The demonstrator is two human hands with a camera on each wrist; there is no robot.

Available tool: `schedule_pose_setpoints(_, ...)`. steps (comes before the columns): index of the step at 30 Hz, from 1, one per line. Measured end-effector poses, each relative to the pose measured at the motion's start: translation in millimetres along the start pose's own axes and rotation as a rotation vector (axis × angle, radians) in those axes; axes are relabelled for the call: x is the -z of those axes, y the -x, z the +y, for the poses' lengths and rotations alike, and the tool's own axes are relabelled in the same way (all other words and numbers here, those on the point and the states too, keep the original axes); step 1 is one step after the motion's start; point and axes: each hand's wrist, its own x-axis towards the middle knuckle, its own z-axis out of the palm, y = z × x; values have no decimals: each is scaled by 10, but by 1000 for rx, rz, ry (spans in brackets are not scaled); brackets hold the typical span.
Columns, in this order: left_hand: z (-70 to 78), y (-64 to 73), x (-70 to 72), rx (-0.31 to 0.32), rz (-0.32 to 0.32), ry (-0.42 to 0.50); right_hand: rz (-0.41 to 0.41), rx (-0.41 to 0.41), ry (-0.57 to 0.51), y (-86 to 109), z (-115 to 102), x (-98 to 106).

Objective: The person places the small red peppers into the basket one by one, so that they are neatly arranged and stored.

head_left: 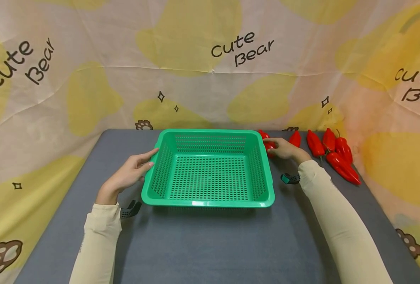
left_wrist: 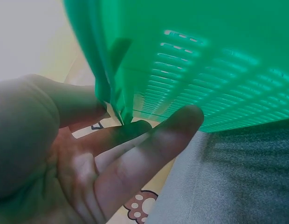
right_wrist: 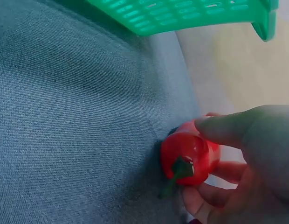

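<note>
A green plastic basket (head_left: 208, 203) with slotted walls stands in the middle of the head view, nothing inside it. My left hand (head_left: 129, 172) holds its left rim; in the left wrist view the thumb lies against the rim, while the fingers (left_wrist: 144, 168) reach under the edge beside the slotted wall (left_wrist: 182, 88). Right of the basket, my right hand (head_left: 284, 149) grips a red pepper (right_wrist: 189, 151) between thumb and fingers. Its green stem (right_wrist: 182, 168) points toward the camera in the right wrist view. Another red pepper (head_left: 263, 134) shows just behind that hand.
To the right, several red peppers (head_left: 343, 163) lie in a loose cluster on the grey cloth-covered table (head_left: 210, 244). A single pepper (head_left: 295, 139) lies nearer my right hand. A printed fabric backdrop (head_left: 195, 51) rises at the table's back and sides.
</note>
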Motion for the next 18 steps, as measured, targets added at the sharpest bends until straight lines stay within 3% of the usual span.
schedule_pose_setpoints(10,27,29,-6,-3,3,29,42,-5,-36,89,-48,127)
schedule_pose_setpoints(18,36,29,-5,-15,0,17,72,39,-95,181,-172,270)
